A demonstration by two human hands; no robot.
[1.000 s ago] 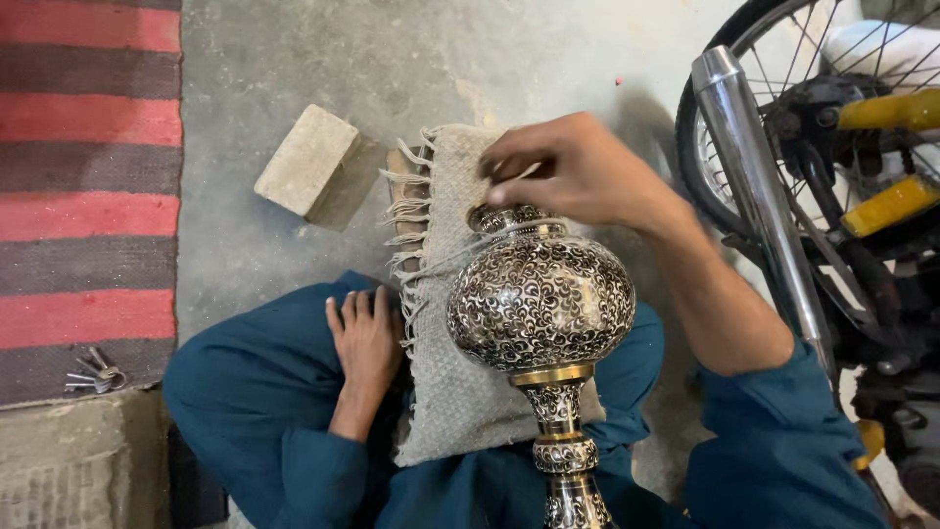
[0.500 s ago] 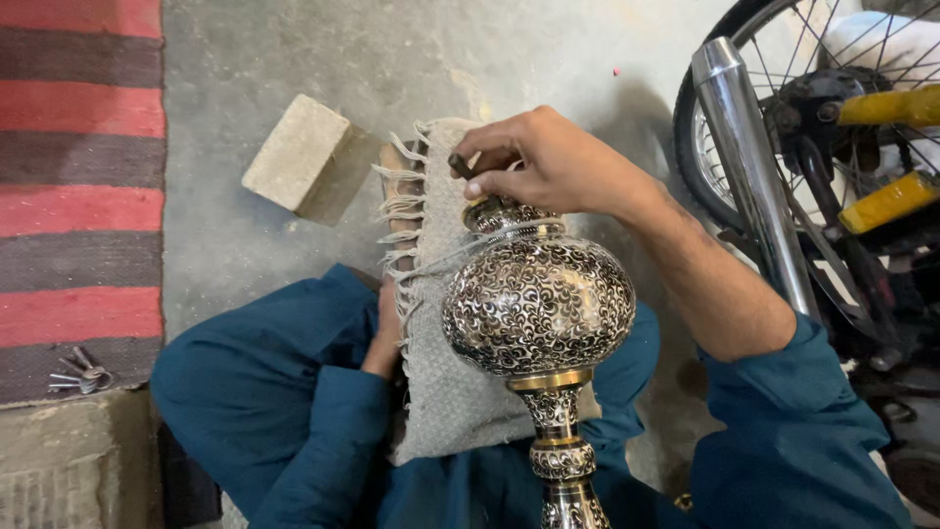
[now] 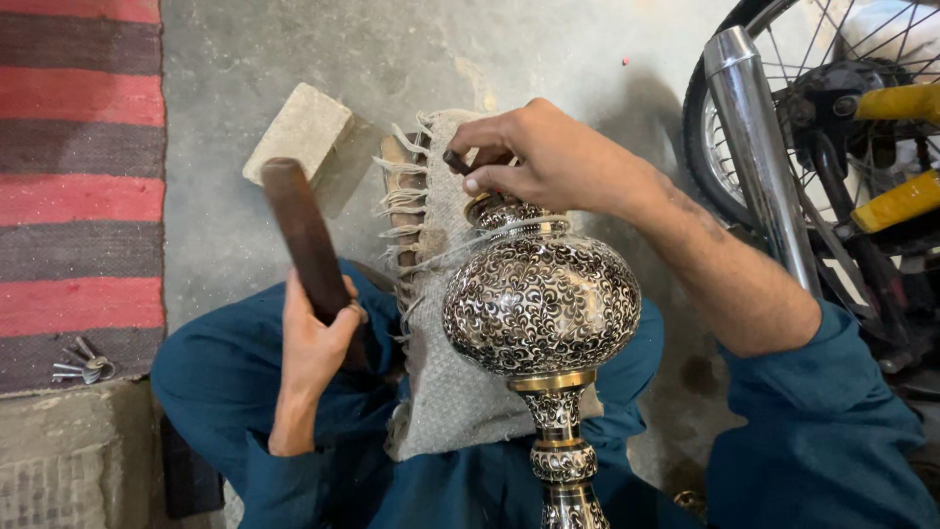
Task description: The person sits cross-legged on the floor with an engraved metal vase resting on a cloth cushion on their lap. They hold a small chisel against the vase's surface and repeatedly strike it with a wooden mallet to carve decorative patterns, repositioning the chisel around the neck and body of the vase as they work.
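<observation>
Left hand (image 3: 311,345) fisted around a dark wooden mallet (image 3: 304,235), raised over the lap; right hand (image 3: 548,157) pinches a small dark punch (image 3: 458,163) on the neck of the engraved metal vase (image 3: 540,304), which rests on a fringed cloth (image 3: 460,392). Best to keep the punch steady and square, strikes light. Punch tip hidden by fingers; vase base cut off.

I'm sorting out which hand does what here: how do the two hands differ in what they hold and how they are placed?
The left hand wraps a full fist around a thick dark wooden stick, raised clear of the vase; the right hand pinches a small dark tool in its fingertips, right at the ornate metal vase top. The left hand is near the lap, the right reaches farther forward. Both are bare, with blue sleeves.
</observation>
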